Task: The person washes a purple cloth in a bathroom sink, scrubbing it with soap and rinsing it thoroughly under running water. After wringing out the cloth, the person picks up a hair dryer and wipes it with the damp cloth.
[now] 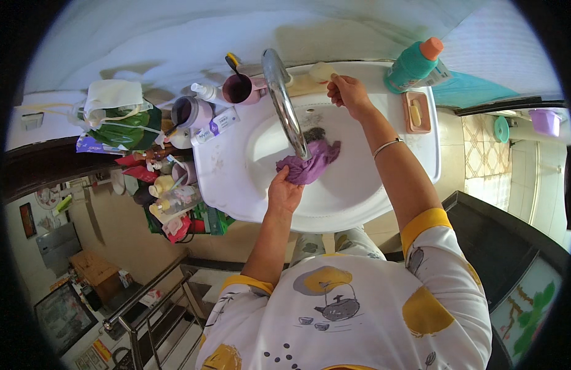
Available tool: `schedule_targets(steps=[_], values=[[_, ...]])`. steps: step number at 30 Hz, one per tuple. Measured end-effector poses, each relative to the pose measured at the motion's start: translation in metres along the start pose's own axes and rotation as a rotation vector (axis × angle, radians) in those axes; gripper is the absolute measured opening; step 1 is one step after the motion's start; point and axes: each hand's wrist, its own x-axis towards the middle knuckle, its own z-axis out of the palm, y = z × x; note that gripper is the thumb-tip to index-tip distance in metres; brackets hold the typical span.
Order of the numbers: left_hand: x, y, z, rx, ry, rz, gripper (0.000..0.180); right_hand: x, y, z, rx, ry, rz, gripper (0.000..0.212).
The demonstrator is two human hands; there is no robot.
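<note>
Head: purple cloth (pixel 310 165) lengthwise toward upper-right.

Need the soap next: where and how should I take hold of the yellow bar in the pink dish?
Probably pinch the soap bar across its narrow sides, coming straight down: it lies flat along the pink dish, whose raised rim blocks any sideways grip.

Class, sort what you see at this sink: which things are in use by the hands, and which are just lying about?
In use: purple cloth in left hand; soap at right hand; tap; basin.

Lying about: teal bottle, soap dish, cup, tube.
</note>
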Motion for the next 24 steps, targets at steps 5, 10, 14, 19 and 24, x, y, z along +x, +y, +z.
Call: schedule_targets(steps=[5,10,14,19,24], values=[[-0.004,-0.003,0.013,0.037,-0.158,-0.002,0.028,-0.016,0.029,-0.014,-0.007,-0.024,0.002,0.044],[-0.018,-0.005,0.038,-0.083,-0.439,-0.166,0.035,-0.060,0.152,-0.021,-0.286,-0.026,0.132,0.065],[-0.011,0.000,0.045,-0.028,-0.377,-0.126,0.041,-0.100,0.153,-0.001,0.416,-0.209,0.634,0.077],[0.016,0.003,0.025,0.109,-0.217,-0.125,0.038,-0.097,0.148,0.002,0.694,-0.171,0.488,0.049],[0.049,-0.009,-0.007,0.168,-0.175,-0.064,0.038,-0.098,0.118,0.007,0.550,-0.128,0.519,0.024]])
